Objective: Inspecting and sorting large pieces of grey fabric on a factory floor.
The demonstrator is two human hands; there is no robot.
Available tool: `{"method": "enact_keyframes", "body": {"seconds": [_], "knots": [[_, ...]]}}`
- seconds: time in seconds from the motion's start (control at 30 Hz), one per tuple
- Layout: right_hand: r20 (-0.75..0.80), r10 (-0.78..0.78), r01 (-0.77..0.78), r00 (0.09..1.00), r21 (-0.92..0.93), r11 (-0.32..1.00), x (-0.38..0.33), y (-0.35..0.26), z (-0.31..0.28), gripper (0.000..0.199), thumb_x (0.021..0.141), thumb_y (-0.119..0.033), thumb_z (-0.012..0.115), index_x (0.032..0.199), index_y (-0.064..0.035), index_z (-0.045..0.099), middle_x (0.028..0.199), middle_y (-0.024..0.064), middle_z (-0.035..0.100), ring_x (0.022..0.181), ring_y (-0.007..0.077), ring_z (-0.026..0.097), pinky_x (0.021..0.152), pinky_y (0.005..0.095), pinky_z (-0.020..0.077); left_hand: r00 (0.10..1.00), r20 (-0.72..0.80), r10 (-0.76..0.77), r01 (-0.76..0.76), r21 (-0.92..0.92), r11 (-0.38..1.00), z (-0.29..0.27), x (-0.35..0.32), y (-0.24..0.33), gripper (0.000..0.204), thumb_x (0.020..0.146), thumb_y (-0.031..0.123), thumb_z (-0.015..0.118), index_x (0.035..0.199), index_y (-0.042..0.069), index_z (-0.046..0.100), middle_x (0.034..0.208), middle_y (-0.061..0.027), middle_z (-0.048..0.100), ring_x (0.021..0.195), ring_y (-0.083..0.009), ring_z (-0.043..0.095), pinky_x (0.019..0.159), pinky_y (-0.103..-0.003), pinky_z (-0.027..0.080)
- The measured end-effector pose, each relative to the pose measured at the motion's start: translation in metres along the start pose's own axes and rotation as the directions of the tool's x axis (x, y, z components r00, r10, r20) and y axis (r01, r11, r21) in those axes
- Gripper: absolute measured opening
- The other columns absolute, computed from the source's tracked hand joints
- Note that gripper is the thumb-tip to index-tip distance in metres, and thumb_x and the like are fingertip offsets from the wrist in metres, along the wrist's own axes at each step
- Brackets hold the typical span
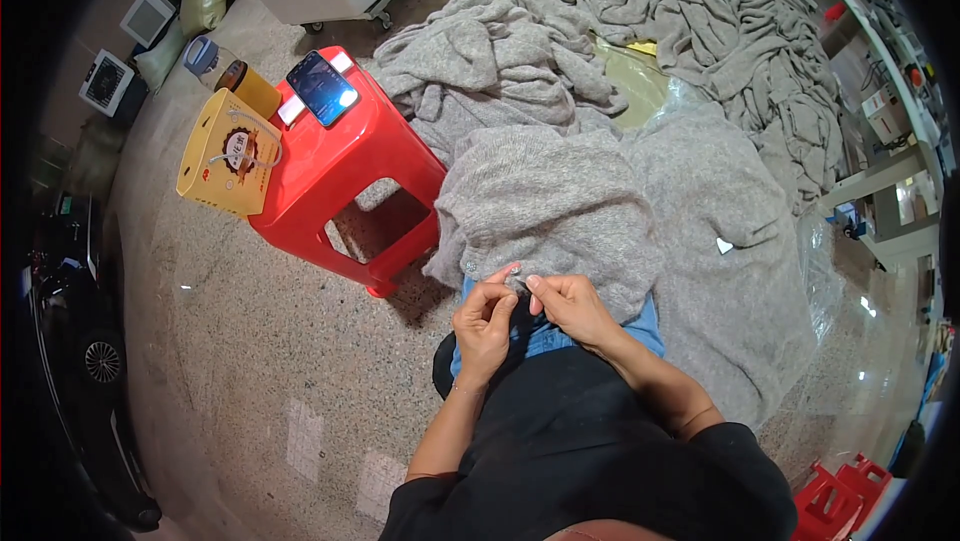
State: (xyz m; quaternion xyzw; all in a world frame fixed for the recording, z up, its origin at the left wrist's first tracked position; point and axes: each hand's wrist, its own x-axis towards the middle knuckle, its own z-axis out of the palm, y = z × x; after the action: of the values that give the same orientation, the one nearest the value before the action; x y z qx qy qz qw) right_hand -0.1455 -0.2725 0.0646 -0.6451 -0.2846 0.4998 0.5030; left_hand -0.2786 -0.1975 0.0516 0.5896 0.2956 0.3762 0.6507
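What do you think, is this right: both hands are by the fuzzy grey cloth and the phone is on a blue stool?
Almost! The head view shows the stool is red, not blue. The phone is on it, and the left hand and right hand are by the fuzzy grey cloth.

In the middle of the frame, the knitted fabric is showing a mottled grey. At upper left, the stool is looking bright red, the bag yellow with brown print. The speckled floor is appearing beige-grey, the shirt black.
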Motion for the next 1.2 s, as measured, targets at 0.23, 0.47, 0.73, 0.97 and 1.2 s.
{"method": "enact_keyframes", "body": {"seconds": [0.23, 0.47, 0.73, 0.97, 1.2], "knots": [[-0.124, -0.100, 0.107, 0.987, 0.049, 0.993, -0.005, 0.002, -0.003, 0.034, 0.088, -0.031, 0.058, 0.079, 0.0016, 0.062, 0.061, 0.0011, 0.054, 0.060, 0.0066, 0.050, 0.054, 0.0241, 0.0407, 0.965, -0.256, -0.060, 0.057, -0.020, 0.998, -0.011, 0.009, -0.005, 0.004, 0.086, 0.005, 0.060, 0.084, 0.003, 0.057, 0.078, 0.0021, 0.055, 0.068, -0.0035, 0.050, 0.063, -0.019, 0.046], [-0.001, -0.445, 0.390, 0.896, -0.480, 0.786, -0.012, -0.007, -0.011, 0.044, 0.072, -0.033, 0.075, 0.099, -0.0009, 0.062, 0.099, 0.0098, 0.060, 0.087, 0.0235, 0.062, 0.076, 0.0302, 0.0481, 0.925, -0.315, -0.213, 0.121, -0.286, 0.950, -0.050, 0.018, -0.004, 0.006, 0.086, 0.007, 0.060, 0.083, 0.003, 0.056, 0.081, -0.0045, 0.062, 0.066, -0.0078, 0.056, 0.060, -0.024, 0.054], [0.028, -0.267, 0.263, 0.963, 0.109, 0.959, 0.014, 0.037, -0.003, 0.038, 0.082, -0.026, 0.068, 0.110, -0.0030, 0.058, 0.078, 0.0046, 0.062, 0.070, 0.0109, 0.057, 0.062, 0.0255, 0.0463, 0.937, -0.235, -0.257, 0.206, -0.219, 0.954, -0.060, 0.038, -0.031, 0.006, 0.086, 0.008, 0.059, 0.086, 0.003, 0.056, 0.077, -0.0016, 0.054, 0.066, -0.0097, 0.055, 0.058, -0.026, 0.052], [0.087, 0.124, -0.152, 0.988, 0.525, 0.837, 0.015, 0.005, -0.017, 0.013, 0.087, -0.016, 0.062, 0.088, -0.0103, 0.050, 0.057, -0.0084, 0.038, 0.037, -0.0013, 0.026, 0.033, 0.0181, 0.0176, 0.835, -0.532, 0.144, -0.093, 0.121, 0.988, -0.049, 0.052, -0.027, 0.005, 0.088, 0.006, 0.058, 0.092, 0.003, 0.056, 0.078, -0.0018, 0.058, 0.054, -0.0051, 0.048, 0.047, -0.018, 0.038], [0.104, 0.136, -0.171, 0.985, 0.543, 0.822, 0.013, 0.014, -0.017, 0.012, 0.087, -0.014, 0.061, 0.088, -0.0102, 0.050, 0.056, -0.0090, 0.039, 0.037, -0.0018, 0.027, 0.032, 0.0172, 0.0180, 0.919, -0.087, 0.386, -0.272, 0.568, 0.777, -0.018, 0.009, 0.008, 0.010, 0.078, 0.004, 0.068, 0.086, 0.000, 0.065, 0.076, -0.0088, 0.061, 0.063, -0.0160, 0.056, 0.058, -0.025, 0.045]]}}
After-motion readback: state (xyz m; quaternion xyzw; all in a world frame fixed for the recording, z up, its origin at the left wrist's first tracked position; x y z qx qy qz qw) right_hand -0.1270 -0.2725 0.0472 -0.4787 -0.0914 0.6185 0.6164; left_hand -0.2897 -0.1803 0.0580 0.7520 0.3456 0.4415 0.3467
